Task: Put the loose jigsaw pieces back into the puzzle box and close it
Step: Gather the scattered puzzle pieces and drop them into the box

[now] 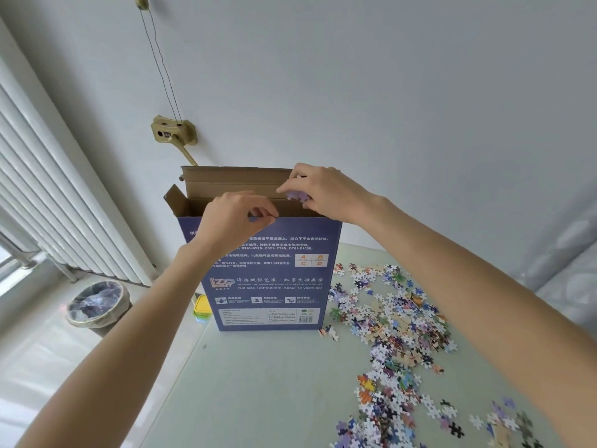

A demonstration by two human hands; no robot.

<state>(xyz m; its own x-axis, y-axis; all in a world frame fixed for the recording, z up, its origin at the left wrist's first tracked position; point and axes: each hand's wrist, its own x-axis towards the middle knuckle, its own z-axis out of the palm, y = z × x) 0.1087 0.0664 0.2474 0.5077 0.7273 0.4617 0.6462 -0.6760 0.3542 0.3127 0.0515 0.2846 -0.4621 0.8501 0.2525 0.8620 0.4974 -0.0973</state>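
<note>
In the middle of the frame I see one tall blue cardboard puzzle box (268, 273) standing upright on the pale green table (258, 383), its top flaps open. My right hand (326, 192) pinches a few lilac jigsaw pieces (295, 195) over the opening. My left hand (232, 221) grips the front rim. Many loose colourful pieces (394, 331), too many to count, lie at the lower right.
</note>
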